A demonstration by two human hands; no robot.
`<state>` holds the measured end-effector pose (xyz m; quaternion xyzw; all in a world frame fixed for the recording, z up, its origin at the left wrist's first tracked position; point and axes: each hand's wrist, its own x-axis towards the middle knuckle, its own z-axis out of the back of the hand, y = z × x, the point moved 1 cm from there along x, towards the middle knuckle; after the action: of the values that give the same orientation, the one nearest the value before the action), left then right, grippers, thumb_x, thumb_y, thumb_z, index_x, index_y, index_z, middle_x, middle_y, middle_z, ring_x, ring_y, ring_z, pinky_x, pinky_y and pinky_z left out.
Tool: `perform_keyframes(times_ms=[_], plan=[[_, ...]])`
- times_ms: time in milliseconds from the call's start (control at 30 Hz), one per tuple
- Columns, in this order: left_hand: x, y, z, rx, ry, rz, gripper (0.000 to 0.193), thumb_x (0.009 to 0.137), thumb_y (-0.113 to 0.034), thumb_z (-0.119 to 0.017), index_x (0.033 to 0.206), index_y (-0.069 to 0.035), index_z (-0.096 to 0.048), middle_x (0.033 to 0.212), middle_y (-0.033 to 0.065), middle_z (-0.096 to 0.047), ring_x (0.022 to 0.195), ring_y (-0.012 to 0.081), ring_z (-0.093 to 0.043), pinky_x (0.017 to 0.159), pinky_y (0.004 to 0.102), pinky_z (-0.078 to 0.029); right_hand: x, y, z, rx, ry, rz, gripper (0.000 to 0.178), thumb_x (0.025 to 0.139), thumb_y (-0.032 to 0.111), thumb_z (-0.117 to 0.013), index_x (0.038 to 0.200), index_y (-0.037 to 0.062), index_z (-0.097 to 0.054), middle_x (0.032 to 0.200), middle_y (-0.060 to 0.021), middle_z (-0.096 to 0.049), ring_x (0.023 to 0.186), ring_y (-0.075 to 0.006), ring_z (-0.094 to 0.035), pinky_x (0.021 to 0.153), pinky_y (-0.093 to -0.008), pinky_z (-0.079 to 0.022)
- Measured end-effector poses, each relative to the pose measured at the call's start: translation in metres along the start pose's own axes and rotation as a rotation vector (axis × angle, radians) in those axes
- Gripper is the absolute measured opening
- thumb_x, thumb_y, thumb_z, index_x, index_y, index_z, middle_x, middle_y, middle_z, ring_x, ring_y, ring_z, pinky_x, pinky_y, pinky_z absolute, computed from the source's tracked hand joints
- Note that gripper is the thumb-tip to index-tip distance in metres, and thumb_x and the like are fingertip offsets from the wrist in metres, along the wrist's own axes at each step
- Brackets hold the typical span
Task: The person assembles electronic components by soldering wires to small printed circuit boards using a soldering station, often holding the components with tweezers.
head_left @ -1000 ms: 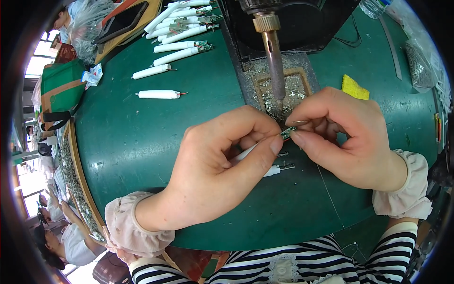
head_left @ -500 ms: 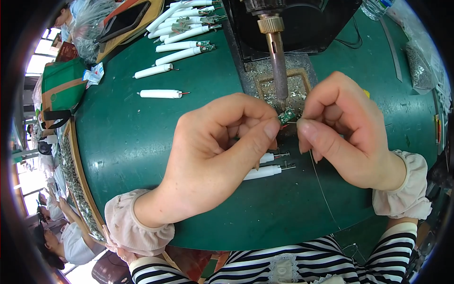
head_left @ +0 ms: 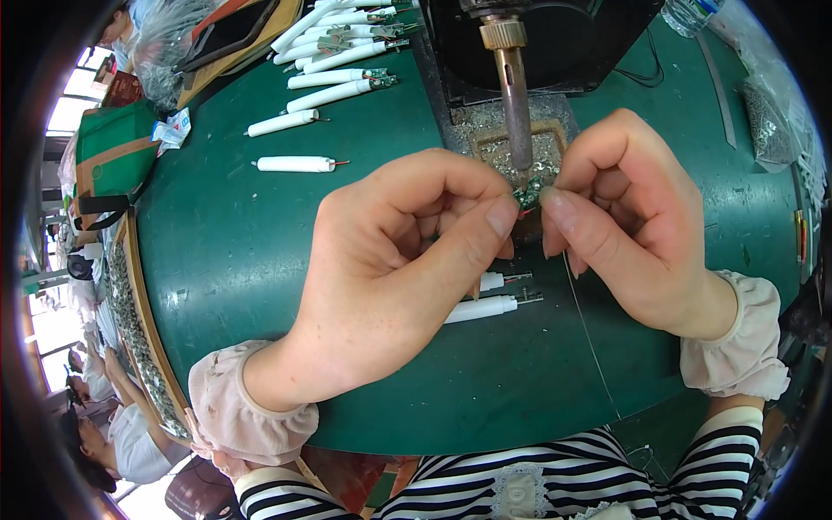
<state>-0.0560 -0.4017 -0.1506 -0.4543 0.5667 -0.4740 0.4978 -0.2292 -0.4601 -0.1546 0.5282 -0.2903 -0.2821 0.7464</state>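
Fingers of the left hand (head_left: 364,269) clamp the board (head_left: 527,194) at the 6 o'clock of the iron (head_left: 517,113), probably to steady it; those of the right hand (head_left: 637,243) pinch together on the wire (head_left: 589,334) (its tail runs towards 5 o'clock), seemingly for fine control. Tubes (head_left: 334,94) lie at 10 o'clock on the table (head_left: 225,260), perhaps out of the way

The left hand (head_left: 390,251) partly covers the green circuit board (head_left: 527,192); whether the soldering iron (head_left: 513,95) touches it is too small to tell. That hand hides the left ends of two white tubes (head_left: 484,308); the top edge crops the iron and a bottle (head_left: 685,16).
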Motion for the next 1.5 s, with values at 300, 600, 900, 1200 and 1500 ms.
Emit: perform_keyframes(times_ms=[300,600,900,1200,1500], plan=[[0.003,0.002,0.001,-0.011,0.016,-0.043,0.01,0.087,-0.009,-0.052,0.091,0.0,-0.054,0.071,0.0062,-0.059,0.052,0.0052,-0.049,0.044,0.0166,-0.037,0.0,-0.002,0.0,-0.003,-0.012,0.048,0.012,0.085,0.004,-0.052,0.088,0.0015,-0.04,0.072,-0.0053,-0.052,0.056,-0.0055,-0.05,0.046,-0.0155,-0.039],[0.004,0.001,0.006,-0.119,0.072,0.179,0.011,0.087,-0.01,-0.051,0.089,0.0,-0.054,0.069,0.0087,-0.059,0.047,0.0069,-0.047,0.039,0.0173,-0.033,0.001,-0.002,0.011,-0.141,0.092,0.007,0.031,0.074,0.001,-0.065,0.101,-0.0004,-0.049,0.075,-0.0014,-0.054,0.058,-0.004,-0.048,0.048,-0.0165,-0.037],[0.004,0.003,0.006,-0.4,0.227,0.394,0.011,0.088,-0.009,-0.047,0.089,0.001,-0.051,0.068,0.0127,-0.058,0.041,0.0086,-0.044,0.034,0.0193,-0.029,0.004,-0.007,0.009,-0.333,0.055,0.398,0.023,0.069,0.001,-0.069,0.09,-0.0001,-0.059,0.079,-0.0039,-0.057,0.061,-0.0066,-0.052,0.05,-0.0183,-0.04],[0.003,0.005,0.005,-0.224,0.203,0.255,0.005,0.085,-0.004,-0.051,0.088,0.0,-0.051,0.068,0.0095,-0.058,0.047,0.006,-0.048,0.037,0.0161,-0.031,0.0,-0.009,0.005,-0.057,0.075,0.108,0.019,0.076,-0.001,-0.063,0.094,-0.0013,-0.057,0.083,-0.0048,-0.054,0.065,-0.0074,-0.053,0.057,-0.0185,-0.042],[0.001,0.0,0.004,-0.088,0.072,0.186,0.008,0.083,-0.004,-0.056,0.088,0.001,-0.053,0.068,0.007,-0.058,0.048,0.0053,-0.048,0.039,0.0156,-0.033,-0.002,-0.007,0.002,0.27,0.029,-0.056,0.016,0.085,0.008,-0.053,0.094,-0.0009,-0.045,0.076,-0.0068,-0.054,0.059,-0.0074,-0.051,0.051,-0.0175,-0.041]])
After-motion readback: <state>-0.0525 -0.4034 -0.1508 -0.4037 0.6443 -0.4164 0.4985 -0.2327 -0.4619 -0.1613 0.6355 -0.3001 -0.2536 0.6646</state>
